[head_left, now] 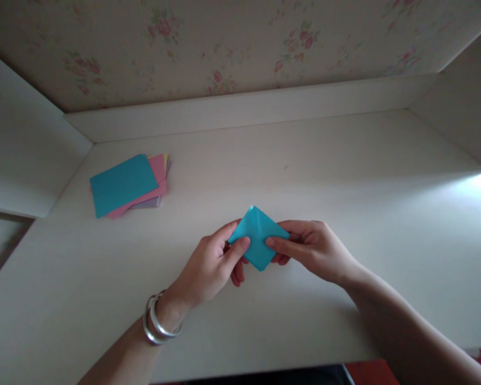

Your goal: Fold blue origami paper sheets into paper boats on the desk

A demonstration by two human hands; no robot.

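Observation:
A small folded sheet of blue paper, turned so that it looks like a diamond, is held between both hands above the white desk. My left hand pinches its left corner, thumb on the front face and fingers behind. On the other side, my right hand grips the right corner in the same way, with its thumb lying across the front. A faint vertical crease shows near the top corner. The fingers behind the paper are partly hidden.
A loose stack of coloured paper, blue on top with pink, purple and yellow beneath, lies at the back left of the white desk. A raised white ledge runs along the floral wall. White side panels stand left and right.

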